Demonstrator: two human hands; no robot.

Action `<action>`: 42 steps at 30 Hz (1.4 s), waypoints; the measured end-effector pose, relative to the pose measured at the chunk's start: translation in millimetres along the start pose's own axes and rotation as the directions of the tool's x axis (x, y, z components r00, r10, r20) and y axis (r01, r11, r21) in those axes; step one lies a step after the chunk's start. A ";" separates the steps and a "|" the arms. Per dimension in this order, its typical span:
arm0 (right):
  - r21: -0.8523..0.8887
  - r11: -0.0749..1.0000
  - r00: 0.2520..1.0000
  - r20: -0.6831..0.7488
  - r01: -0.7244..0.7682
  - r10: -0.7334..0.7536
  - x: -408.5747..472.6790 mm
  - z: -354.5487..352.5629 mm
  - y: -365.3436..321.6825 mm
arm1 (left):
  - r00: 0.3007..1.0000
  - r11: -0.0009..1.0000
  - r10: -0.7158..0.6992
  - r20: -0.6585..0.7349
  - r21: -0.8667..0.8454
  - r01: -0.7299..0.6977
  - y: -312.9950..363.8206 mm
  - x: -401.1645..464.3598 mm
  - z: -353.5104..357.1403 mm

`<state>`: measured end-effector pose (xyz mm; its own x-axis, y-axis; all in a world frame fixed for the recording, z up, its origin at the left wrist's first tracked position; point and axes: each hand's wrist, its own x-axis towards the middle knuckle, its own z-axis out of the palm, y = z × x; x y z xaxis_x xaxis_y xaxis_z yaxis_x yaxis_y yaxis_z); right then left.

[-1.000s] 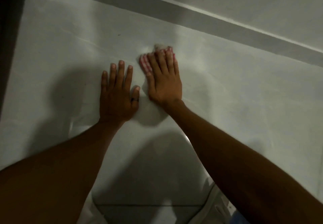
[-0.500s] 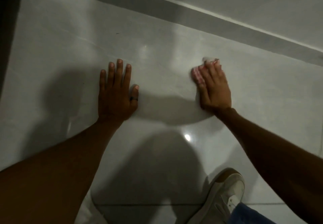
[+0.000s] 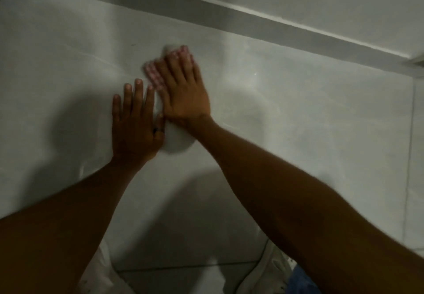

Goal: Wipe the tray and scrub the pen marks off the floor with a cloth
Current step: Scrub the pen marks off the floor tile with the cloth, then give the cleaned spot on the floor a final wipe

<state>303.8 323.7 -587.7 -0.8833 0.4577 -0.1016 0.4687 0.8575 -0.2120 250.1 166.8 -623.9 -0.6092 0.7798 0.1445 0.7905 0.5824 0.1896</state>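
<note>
Here the right hand (image 3: pixel 183 96) lies flat on the pale floor tile (image 3: pixel 298 114), fingers stretched out and pressing a red-and-white checked cloth (image 3: pixel 153 76) against it — a press under the palm and fingers, not a closed fist. The cloth shows only as a blurred fringe past the fingertips and along the hand's left edge; the rest is hidden underneath. The left hand (image 3: pixel 135 121) is spread open and empty on the tile just beside it, the thumb, which wears a dark ring (image 3: pixel 158 130), touching or nearly touching the heel of the right hand; it looks like a prop for the body's weight.

The relation that matters: a short dark mark (image 3: pixel 133 45) sits on the tile up and to the left of the cloth, near but apart, farther from the person than the left fingertips. If that is a pen mark, the scrubbing hand would have to carry the cloth forward and left, passing beyond the left hand's fingers, which do not block that path.

The grey skirting (image 3: pixel 229 15) runs diagonally beyond, well apart. No tray is in view. A white shoe (image 3: pixel 275 268) shows at the bottom edge.
</note>
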 end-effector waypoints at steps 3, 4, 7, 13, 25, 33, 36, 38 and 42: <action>-0.001 0.994 0.994 0.028 0.110 -0.110 -61.3 9.5 17.1 | 0.999 1.000 -0.001 0.033 -0.020 0.001 -1.1 0.0 -3.4; -0.010 0.995 0.995 0.028 0.100 -0.100 -83.6 11.5 31.3 | 0.999 1.000 -0.010 0.047 -0.029 0.011 -0.6 0.1 -5.0; -0.032 0.999 1.000 -0.016 0.012 -0.013 -133.2 7.2 81.9 | 0.997 0.999 -0.024 0.073 -0.044 0.027 0.7 0.6 -7.6; -0.008 0.950 0.946 -0.099 -0.312 0.310 -103.0 -11.5 126.9 | 0.996 0.998 -0.029 0.083 -0.060 0.034 0.6 0.9 -4.6; 0.228 0.951 0.973 -0.045 -0.210 0.226 -29.6 -7.3 22.6 | 0.981 0.998 -0.040 0.191 -0.044 0.049 3.6 0.7 -10.2; 0.660 -0.197 0.590 0.743 -0.725 0.316 -104.6 -170.6 -72.9 | 0.192 0.243 -0.254 0.948 -0.129 0.961 30.8 56.6 -206.3; 0.612 -0.669 0.592 0.745 -0.422 0.308 -88.6 -261.9 -115.5 | 0.170 -0.105 -0.042 0.984 -0.174 0.979 48.9 49.7 -326.7; 0.555 -0.763 0.624 0.735 -0.332 0.263 -74.7 -321.8 -146.1 | 0.285 -0.202 0.008 0.958 -0.278 0.939 55.0 47.9 -395.8; 0.652 -0.589 0.746 0.655 -0.477 0.121 -36.4 -412.2 -190.8 | 0.448 -0.176 -0.259 0.856 -0.498 0.849 31.3 65.6 -498.0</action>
<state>250.7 240.3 -143.0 -0.6084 0.2912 -0.7383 0.1387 -0.8769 -0.4602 203.2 121.8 -124.8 -0.4233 0.3947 -0.8155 -0.6882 0.4454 0.5728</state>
